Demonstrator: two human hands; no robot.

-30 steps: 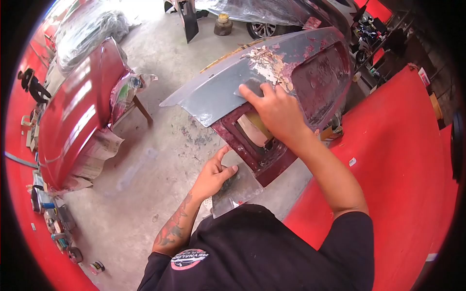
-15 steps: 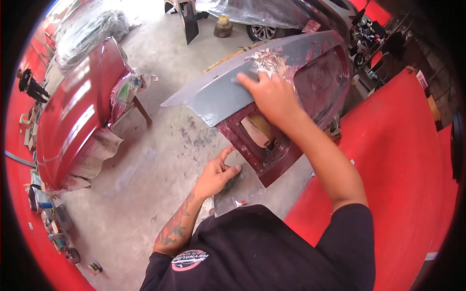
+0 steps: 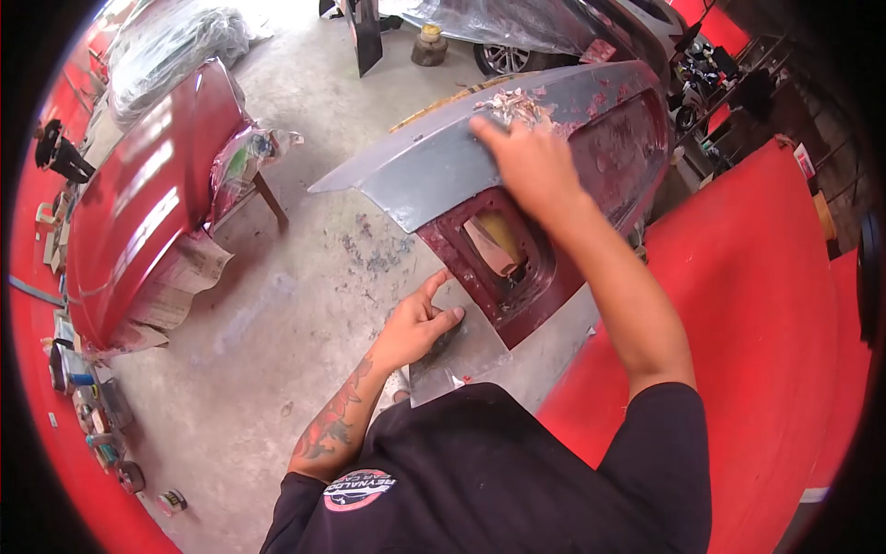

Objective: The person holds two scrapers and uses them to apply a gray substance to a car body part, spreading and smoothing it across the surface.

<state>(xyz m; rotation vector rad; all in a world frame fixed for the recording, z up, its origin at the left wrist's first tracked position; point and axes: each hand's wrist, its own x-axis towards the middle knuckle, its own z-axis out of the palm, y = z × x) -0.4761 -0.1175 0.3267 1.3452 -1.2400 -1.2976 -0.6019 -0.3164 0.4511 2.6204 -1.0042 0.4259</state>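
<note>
A car trunk lid, grey along its upper part and dark red below, lies tilted before me. My right hand rests on the grey part with its fingers bent down and the thumb out to the left. Whatever its fingers press on is hidden behind the hand. Just beyond them sits a heap of peeled paint flakes. Beneath the wrist is a cut-out in the dark red panel. My left hand is at the lid's near left edge, index finger stretched to that edge and thumb apart; its other fingers are partly hidden.
A glossy red hood with masking paper stands on the left. Flakes litter the concrete floor. Plastic-covered cars and a jar are at the back. Cans and tools line the left wall; a person stands there. A red panel is on the right.
My right hand has slid a little up and to the right across the lid, toward the paint flakes. My left hand stays by the lid's edge.
</note>
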